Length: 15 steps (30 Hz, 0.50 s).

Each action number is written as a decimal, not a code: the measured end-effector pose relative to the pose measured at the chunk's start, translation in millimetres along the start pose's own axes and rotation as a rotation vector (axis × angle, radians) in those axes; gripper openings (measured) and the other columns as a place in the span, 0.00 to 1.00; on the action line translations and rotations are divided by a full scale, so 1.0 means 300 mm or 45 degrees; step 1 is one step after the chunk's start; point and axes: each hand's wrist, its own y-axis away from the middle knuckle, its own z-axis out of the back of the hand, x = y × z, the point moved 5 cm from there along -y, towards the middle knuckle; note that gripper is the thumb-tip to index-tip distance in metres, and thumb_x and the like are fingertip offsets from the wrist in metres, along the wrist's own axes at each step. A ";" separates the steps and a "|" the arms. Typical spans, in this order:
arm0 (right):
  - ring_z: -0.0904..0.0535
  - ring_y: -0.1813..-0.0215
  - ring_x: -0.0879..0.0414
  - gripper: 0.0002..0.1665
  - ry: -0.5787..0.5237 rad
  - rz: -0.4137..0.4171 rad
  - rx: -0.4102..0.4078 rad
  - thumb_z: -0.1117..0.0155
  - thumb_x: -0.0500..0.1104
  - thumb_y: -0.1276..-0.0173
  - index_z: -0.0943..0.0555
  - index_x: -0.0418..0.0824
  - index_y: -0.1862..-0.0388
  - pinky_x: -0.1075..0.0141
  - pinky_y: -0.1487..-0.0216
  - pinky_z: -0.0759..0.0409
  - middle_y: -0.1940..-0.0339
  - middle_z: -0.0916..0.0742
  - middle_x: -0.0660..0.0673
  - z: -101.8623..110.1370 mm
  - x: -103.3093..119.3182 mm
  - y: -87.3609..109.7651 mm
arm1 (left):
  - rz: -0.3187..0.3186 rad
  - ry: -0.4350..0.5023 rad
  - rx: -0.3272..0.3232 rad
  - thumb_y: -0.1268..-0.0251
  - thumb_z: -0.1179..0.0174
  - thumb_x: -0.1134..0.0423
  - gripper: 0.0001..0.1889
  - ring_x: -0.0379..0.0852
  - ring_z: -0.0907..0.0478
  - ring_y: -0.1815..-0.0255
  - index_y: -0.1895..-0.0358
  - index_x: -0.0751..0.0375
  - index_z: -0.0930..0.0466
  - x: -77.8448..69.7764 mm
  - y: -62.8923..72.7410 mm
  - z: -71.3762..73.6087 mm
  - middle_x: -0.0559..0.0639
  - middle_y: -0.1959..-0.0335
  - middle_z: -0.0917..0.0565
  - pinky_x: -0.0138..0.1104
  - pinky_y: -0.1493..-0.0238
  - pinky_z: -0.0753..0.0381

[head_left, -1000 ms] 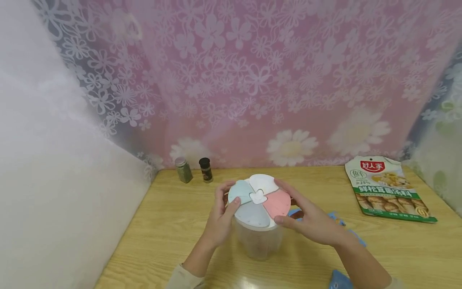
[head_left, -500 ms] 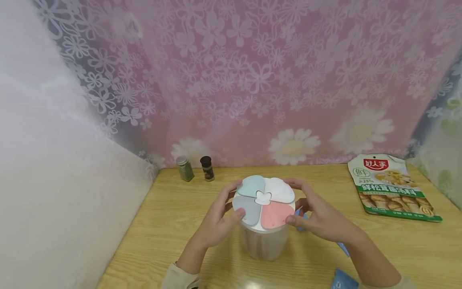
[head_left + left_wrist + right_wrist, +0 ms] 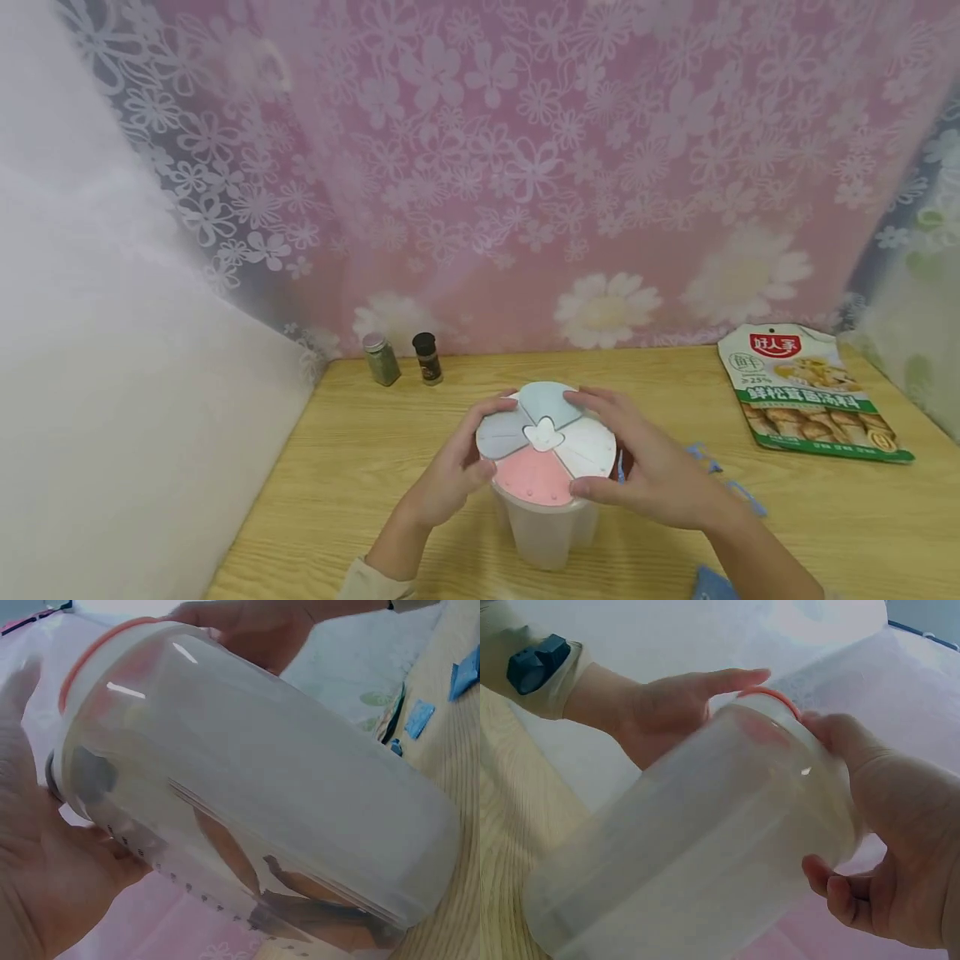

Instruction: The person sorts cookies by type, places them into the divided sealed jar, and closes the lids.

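A tall translucent plastic storage canister (image 3: 542,533) stands between both hands in the head view. Four petal-like flaps in pink, white, pale green and grey-blue cover its round lid (image 3: 534,479), with a white knob at the centre. My left hand (image 3: 453,467) grips the lid's left side, thumb near the pink flap. On the other side my right hand (image 3: 648,467) holds the rim, its thumb at the front edge and fingers over the back. Through the canister wall (image 3: 262,780) in the left wrist view show dividers and a row of dark marks.
Small blue packets (image 3: 712,583) lie on the wooden table (image 3: 360,500) to the right, partly behind the right arm. A mushroom soup pouch (image 3: 810,400) rests at the back right. Two spice jars, one green-filled (image 3: 382,360) and one black-capped (image 3: 427,360), stand at the back left.
The lid has turned clockwise between the hands: the pink flap went from the right to the front, the white one from the back to the right. The canister sits slightly nearer the front.
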 end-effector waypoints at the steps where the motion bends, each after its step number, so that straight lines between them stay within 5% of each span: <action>1: 0.25 0.66 0.63 0.46 0.029 -0.008 -0.021 0.27 0.49 0.36 0.38 0.57 0.23 0.69 0.68 0.22 0.24 0.36 0.39 -0.004 0.008 -0.002 | -0.015 -0.015 0.016 0.26 0.46 0.44 0.35 0.56 0.51 0.18 0.26 0.59 0.44 0.000 0.002 -0.001 0.58 0.19 0.49 0.32 0.26 0.38; 6: 0.25 0.68 0.65 0.40 0.044 -0.016 -0.042 0.31 0.49 0.32 0.35 0.57 0.24 0.70 0.68 0.22 0.23 0.34 0.42 -0.016 0.021 -0.006 | -0.031 -0.179 -0.031 0.42 0.29 0.47 0.43 0.51 0.40 0.23 0.27 0.52 0.42 -0.004 0.002 0.012 0.51 0.21 0.46 0.37 0.29 0.32; 12: 0.31 0.68 0.59 0.50 -0.028 0.034 0.024 0.24 0.46 0.41 0.40 0.56 0.24 0.67 0.71 0.28 0.54 0.23 0.50 -0.031 -0.011 -0.003 | -0.008 -0.424 -0.039 0.45 0.26 0.51 0.45 0.50 0.33 0.29 0.26 0.46 0.43 -0.014 0.003 0.000 0.48 0.21 0.47 0.39 0.39 0.21; 15: 0.30 0.67 0.57 0.50 -0.043 0.035 -0.031 0.22 0.44 0.42 0.39 0.55 0.25 0.67 0.69 0.27 0.59 0.22 0.50 -0.030 -0.033 -0.005 | -0.006 -0.492 -0.073 0.44 0.26 0.53 0.44 0.51 0.34 0.28 0.27 0.47 0.42 -0.018 0.000 -0.005 0.49 0.21 0.47 0.40 0.39 0.22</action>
